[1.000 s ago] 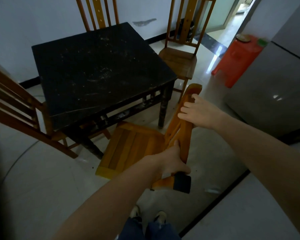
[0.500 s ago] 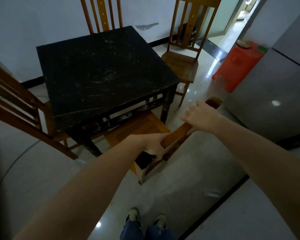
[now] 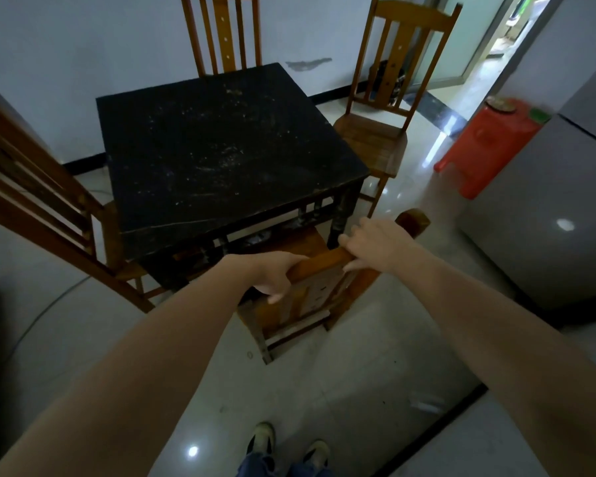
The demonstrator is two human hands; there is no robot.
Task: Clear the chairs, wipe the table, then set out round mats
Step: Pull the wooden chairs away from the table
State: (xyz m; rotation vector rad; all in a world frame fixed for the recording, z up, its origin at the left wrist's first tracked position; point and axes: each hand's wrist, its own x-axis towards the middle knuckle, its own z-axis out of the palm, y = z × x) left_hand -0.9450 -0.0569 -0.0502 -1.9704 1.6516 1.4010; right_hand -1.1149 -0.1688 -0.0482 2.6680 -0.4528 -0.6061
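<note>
Both my hands, left (image 3: 272, 271) and right (image 3: 375, 244), grip the wooden chair (image 3: 319, 270) | dusty worktop (image 3: 221, 146) not wiped | no mats out

a square black table (image 3: 221, 156) stands with pale specks and scratches over its top. four slatted orange-brown wooden chairs surround it: the near chair (image 3: 310, 287) upright, seat tucked under the table edge; the far chair (image 3: 222, 32) pushed in; the right chair (image 3: 382, 108) beside the corner; the left chair (image 3: 42, 208) close against the side.
</note>
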